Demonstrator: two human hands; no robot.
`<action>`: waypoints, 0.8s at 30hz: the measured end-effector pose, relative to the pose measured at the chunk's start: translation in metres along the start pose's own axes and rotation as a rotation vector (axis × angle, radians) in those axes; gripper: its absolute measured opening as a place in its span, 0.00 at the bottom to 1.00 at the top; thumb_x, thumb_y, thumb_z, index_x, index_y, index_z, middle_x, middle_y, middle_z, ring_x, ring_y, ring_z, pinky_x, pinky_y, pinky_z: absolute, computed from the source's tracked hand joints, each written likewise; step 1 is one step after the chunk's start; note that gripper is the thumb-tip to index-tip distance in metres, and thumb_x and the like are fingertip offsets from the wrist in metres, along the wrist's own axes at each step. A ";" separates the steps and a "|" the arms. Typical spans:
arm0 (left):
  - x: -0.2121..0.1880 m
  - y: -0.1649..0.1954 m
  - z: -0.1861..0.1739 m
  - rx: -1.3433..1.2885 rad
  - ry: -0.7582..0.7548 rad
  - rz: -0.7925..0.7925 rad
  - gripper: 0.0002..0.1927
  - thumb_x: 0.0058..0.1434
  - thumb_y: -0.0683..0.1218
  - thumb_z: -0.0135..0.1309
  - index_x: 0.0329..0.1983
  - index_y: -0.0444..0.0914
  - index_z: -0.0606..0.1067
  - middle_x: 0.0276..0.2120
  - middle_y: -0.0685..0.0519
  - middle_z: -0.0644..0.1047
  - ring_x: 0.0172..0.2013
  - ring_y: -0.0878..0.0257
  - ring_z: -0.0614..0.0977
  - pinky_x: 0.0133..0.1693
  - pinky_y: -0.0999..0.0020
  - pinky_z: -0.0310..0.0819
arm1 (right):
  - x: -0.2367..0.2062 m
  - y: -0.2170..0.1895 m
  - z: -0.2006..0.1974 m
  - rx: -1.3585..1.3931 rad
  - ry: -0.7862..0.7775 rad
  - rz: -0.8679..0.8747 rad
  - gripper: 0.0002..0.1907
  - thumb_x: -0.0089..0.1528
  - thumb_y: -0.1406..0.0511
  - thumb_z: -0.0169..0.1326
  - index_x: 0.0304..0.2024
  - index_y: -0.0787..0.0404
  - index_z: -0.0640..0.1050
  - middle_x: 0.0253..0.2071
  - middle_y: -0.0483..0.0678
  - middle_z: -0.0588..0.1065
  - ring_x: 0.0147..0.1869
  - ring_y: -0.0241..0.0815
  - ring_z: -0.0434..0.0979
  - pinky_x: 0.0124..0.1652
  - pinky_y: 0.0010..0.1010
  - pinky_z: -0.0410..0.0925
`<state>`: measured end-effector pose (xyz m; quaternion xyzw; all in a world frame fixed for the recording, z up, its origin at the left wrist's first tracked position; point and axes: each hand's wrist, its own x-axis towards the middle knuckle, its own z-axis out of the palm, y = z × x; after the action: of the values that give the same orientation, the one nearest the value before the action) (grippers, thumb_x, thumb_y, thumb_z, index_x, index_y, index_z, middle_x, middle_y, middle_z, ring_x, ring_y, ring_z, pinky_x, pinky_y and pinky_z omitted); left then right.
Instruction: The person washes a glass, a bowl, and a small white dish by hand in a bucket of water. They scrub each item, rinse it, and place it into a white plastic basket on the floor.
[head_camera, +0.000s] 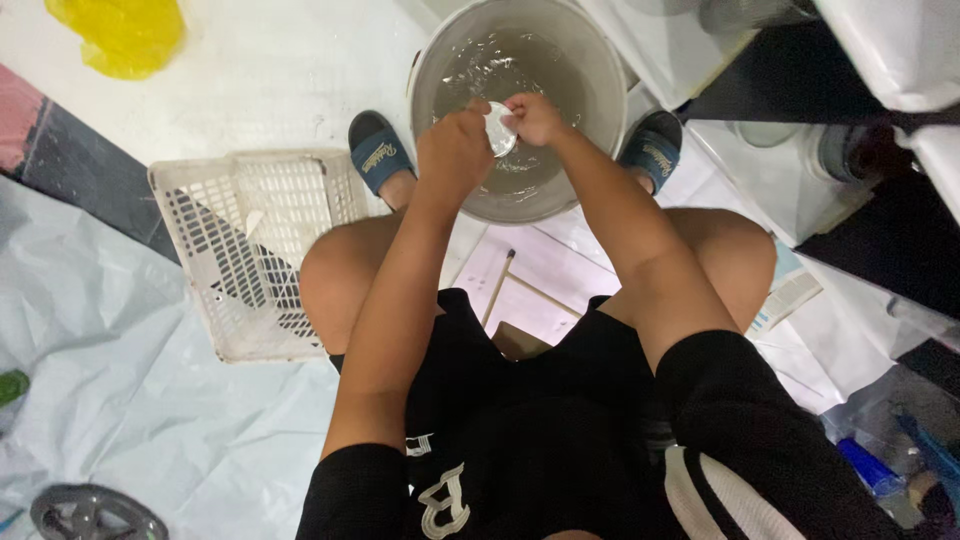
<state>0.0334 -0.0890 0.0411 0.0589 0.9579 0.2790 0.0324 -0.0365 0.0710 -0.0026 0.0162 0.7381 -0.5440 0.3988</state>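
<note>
A grey bucket (430, 70) of cloudy water stands on the floor between my feet. Over the water, my left hand (455, 145) and my right hand (535, 118) meet on a small pale round object (499, 132), which both hands grip; its shape is partly hidden by my fingers. I am seated, with my bare knees either side and blue slippers (375, 150) on my feet.
A white slotted plastic basket (250, 250) lies on the floor at my left knee. A yellow plastic bag (125, 35) is at the top left. White sheeting (120, 400) covers the floor. White and dark containers (850, 150) crowd the right side. A grey metal wheel (90, 512) sits bottom left.
</note>
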 end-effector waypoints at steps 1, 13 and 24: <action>0.000 0.001 -0.001 0.016 -0.001 0.000 0.16 0.60 0.42 0.49 0.52 0.40 0.76 0.31 0.39 0.81 0.32 0.39 0.83 0.36 0.44 0.77 | -0.005 -0.005 -0.001 0.019 -0.005 -0.054 0.12 0.66 0.69 0.56 0.53 0.63 0.77 0.40 0.47 0.82 0.36 0.32 0.81 0.33 0.26 0.75; 0.000 0.028 -0.042 -0.213 0.097 -0.121 0.18 0.67 0.54 0.58 0.53 0.40 0.70 0.38 0.41 0.83 0.39 0.43 0.84 0.41 0.47 0.76 | -0.087 -0.058 -0.037 0.118 0.000 -0.005 0.11 0.66 0.68 0.55 0.52 0.63 0.75 0.41 0.44 0.81 0.41 0.35 0.82 0.38 0.28 0.79; 0.001 0.046 -0.039 -1.017 -0.194 -0.043 0.22 0.70 0.44 0.50 0.64 0.37 0.60 0.50 0.38 0.77 0.38 0.62 0.85 0.31 0.61 0.85 | -0.115 -0.042 -0.035 0.036 0.165 -0.255 0.12 0.73 0.65 0.48 0.56 0.64 0.74 0.38 0.48 0.80 0.29 0.36 0.81 0.29 0.27 0.74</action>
<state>0.0331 -0.0711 0.0982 0.0418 0.6948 0.7019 0.1513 0.0030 0.1294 0.1034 -0.0260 0.7547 -0.6000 0.2642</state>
